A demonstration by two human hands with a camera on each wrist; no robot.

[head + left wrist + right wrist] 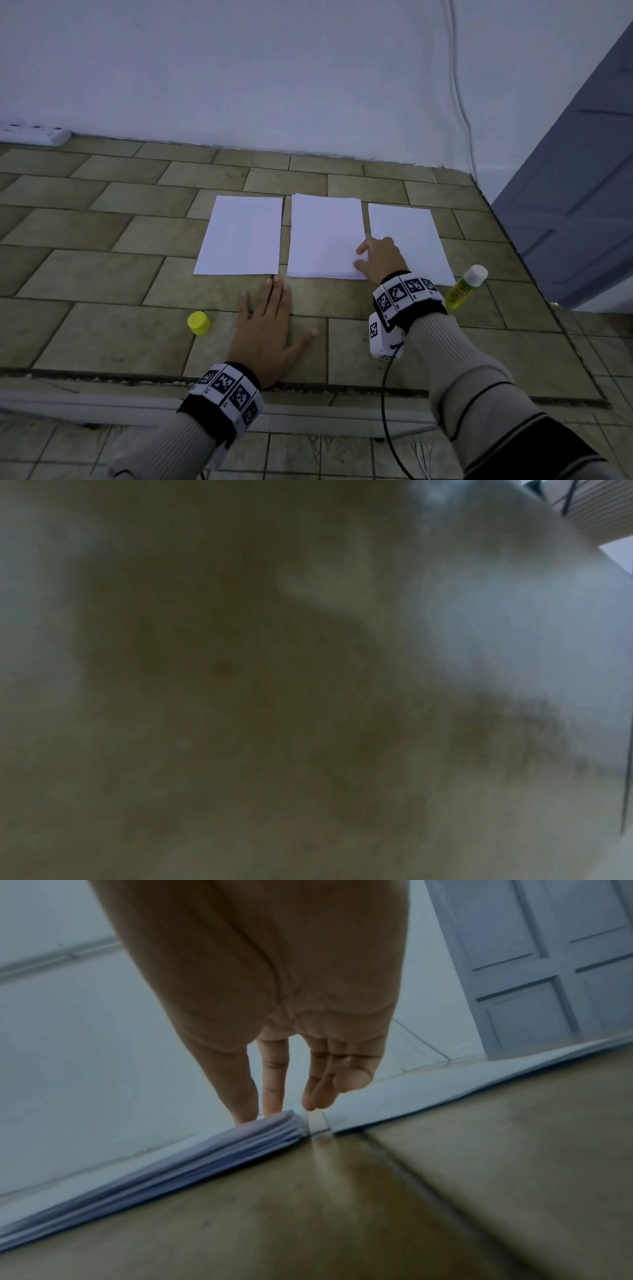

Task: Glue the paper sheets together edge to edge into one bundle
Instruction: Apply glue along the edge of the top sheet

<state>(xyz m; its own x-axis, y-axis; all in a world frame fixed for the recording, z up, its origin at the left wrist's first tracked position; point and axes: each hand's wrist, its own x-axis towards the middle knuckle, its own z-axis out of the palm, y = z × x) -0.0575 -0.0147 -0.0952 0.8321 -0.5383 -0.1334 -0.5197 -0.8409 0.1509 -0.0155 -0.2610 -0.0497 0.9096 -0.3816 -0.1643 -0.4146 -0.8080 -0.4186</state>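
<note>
Three lots of white paper on the tiled floor [102, 219], side by side and apart: a single left sheet [241, 236], a middle stack [323, 236] of several sheets, and a right sheet [409, 240]. Narrow strips of floor showing between them, so no edges joined yet.

Right hand [380, 257] at the near right corner of the middle stack, thumb and forefinger down on the top sheets, the other fingers [316, 1093] curled above the gap towards the right sheet. Corner [287, 1123] fanned slightly in the right wrist view; fingertips touching or lightly pinching the top layers (a firm grip not plain to see). Left hand [270, 329] flat on the tiles, fingers straight and spread, holding nothing, just short of the left sheet's near edge; left wrist view only a blur.

Glue bottle [467, 286] lying just beside the right sheet's near right corner, white tip showing. Yellow cap [198, 322] well apart, to the left of the left hand.

Step in hand, most likely: separating or squaring a sheet at the stack, before any gluing. Next move calls for peeling one sheet cleanly without dragging the rest, then fetching the uncapped bottle and keeping edges parallel.
</note>
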